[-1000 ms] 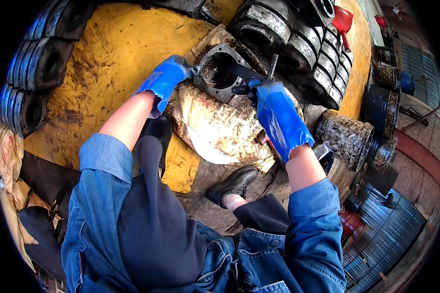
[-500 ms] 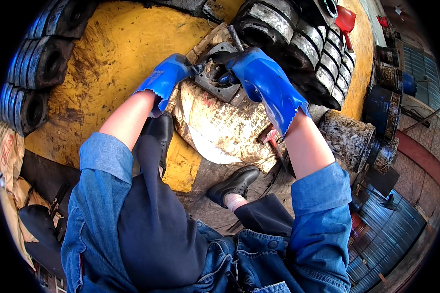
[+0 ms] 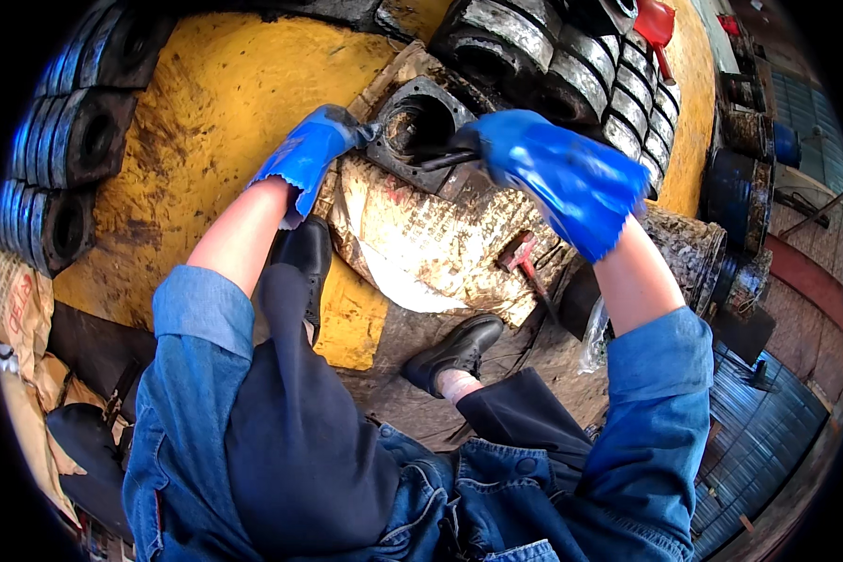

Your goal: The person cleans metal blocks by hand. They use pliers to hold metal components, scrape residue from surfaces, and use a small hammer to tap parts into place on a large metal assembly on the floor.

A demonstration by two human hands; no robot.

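Note:
A square, flanged metal casting (image 3: 399, 167) with a round bore lies on dirty brown sacking (image 3: 431, 234) in front of me. My left hand (image 3: 320, 145), in a blue rubber glove, has its fingers closed at the casting's left corner. My right hand (image 3: 539, 159), in a matching glove, is closed around a dark rod (image 3: 445, 161). The rod's visible end points left across the right side of the casting, over its rim. Whether the rod touches the metal I cannot tell. The right fingers are partly hidden by the back of the glove.
Several similar castings are stacked at left (image 3: 89, 140) and in pale, ribbed rows (image 3: 571, 80) at right. A red-handled tool (image 3: 526, 264) lies on the sacking's right side. A red scoop-like thing (image 3: 656, 26) is at the far right. Grimy drums (image 3: 735, 201) line the right.
My right hand has moved right and back from over the casting, uncovering its bore. The rod, upright with threads showing before, now lies nearly level. My left hand stays at the corner.

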